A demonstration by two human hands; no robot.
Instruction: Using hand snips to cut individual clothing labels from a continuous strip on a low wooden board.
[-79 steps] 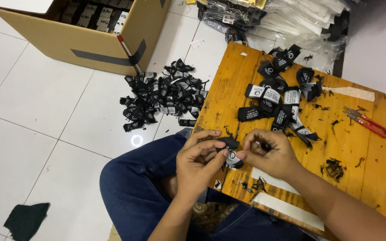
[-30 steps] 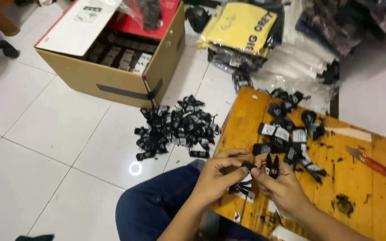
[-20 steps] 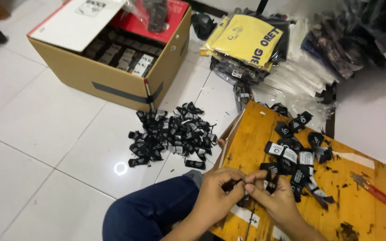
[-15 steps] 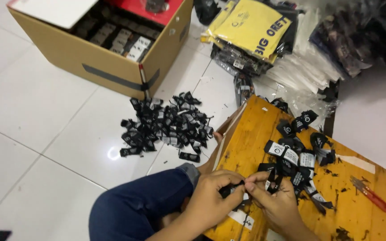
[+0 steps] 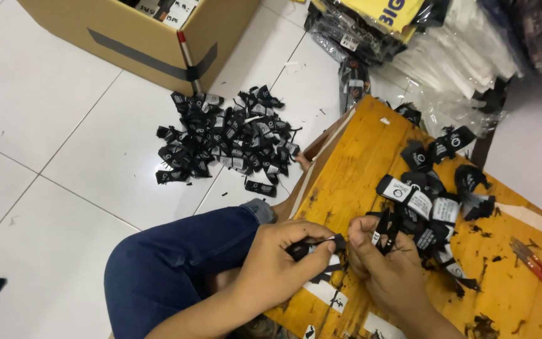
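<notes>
Pinching a black label (image 5: pixel 313 247) between both hands (image 5: pixel 337 263) over the wooden board (image 5: pixel 359 169).

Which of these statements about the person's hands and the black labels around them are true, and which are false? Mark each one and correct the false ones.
1. The left hand pinches a black label. True.
2. The pile of black labels lies on the wooden board. False: it lies on the white tiled floor.
3. The red-handled tool is in the right hand. False: it lies on the wooden board, apart from the hand.
4. A cardboard box stands on the floor. True.
</notes>
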